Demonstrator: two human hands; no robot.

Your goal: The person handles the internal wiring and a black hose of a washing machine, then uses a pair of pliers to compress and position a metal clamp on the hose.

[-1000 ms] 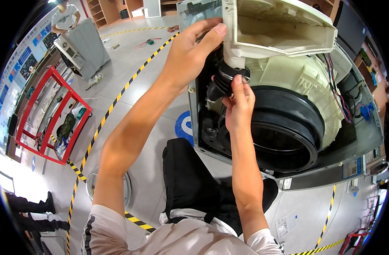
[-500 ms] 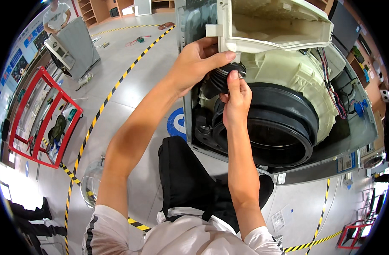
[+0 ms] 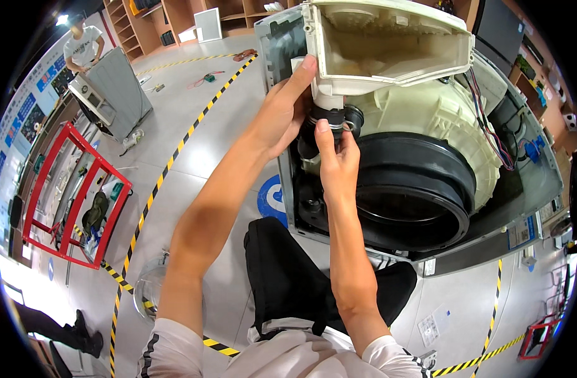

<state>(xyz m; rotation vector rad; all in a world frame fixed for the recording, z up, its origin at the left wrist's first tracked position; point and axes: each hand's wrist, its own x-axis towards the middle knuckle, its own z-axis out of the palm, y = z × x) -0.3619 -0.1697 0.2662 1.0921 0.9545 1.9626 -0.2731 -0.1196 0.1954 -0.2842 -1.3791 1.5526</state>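
Broadly, a grey metal cabinet [image 3: 279,47] takes up the upper right, open toward the person, its edges bowed by the lens. Inside it sits a cream plastic tub [image 3: 414,110], ribbed and slightly glossy. A thick black rubber gasket [image 3: 421,167] rings the tub's mouth in stepped folds, with a dull sheen along its upper curve.

Above the tub, at the cabinet's top, is an off-white plastic box [image 3: 357,86], wide-mouthed and tapering toward its right end. Its inner floor looks yellowed, with brownish staining, and a short spout drops from its lower left corner.

The left hand [image 3: 282,116] is beside that corner, its thumb straight up against the box's left edge; its other fingers are mostly hidden behind, so I cannot tell how they close. The right hand [image 3: 339,167] is just below the spout, thumb raised and forefinger bent, pinching at the upper end of a black rubber hose [image 3: 307,146]. That hose, matt and curved, lies under the spout at the tub's left; its lower part runs into shadow. Smallest is a metal clamp [image 3: 348,126], a thin bright loop at the right forefinger's tip.
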